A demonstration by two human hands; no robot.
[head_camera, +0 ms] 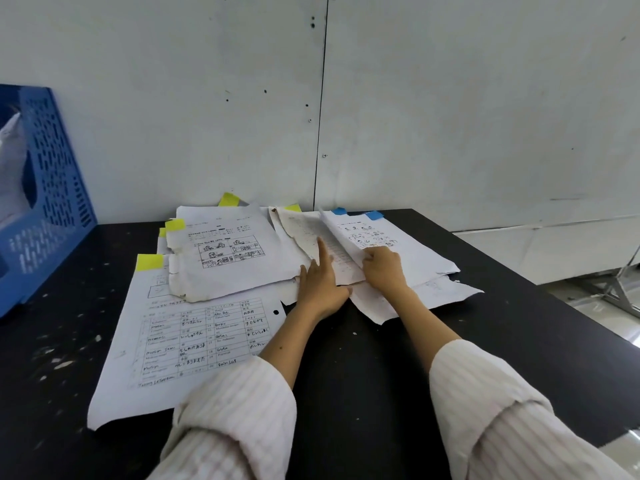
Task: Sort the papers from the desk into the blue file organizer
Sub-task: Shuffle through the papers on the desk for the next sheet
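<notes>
Looking down at the black desk (346,358), I see my two hands working on the right pile of papers (398,258), near the wall. My left hand (320,285) lies on a stained sheet (304,237) with the fingers straight and the index finger stretched forward; I judge it presses the sheet flat so the pile does not slide while the other hand works. My right hand (382,268) has the fingers curled at the edge of a lifted sheet (341,233), which stands up between the two hands, so it seems to pinch this page and turn it like a leaf, probably to read which tab the page below carries.

The papers lie in loose groups: the big table sheet (194,337) nearest to me with a yellow tab (149,262), the picture sheet (228,251) partly on top of it with another yellow tab (175,224), and the right pile with blue tabs (374,215) at its far edge. I think the tab colours decide the compartment.

The blue file organizer (48,188) stands at the far left of the desk, well apart from my hands, and something white (12,161) is already inside it. Most of the sorting is not yet done
</notes>
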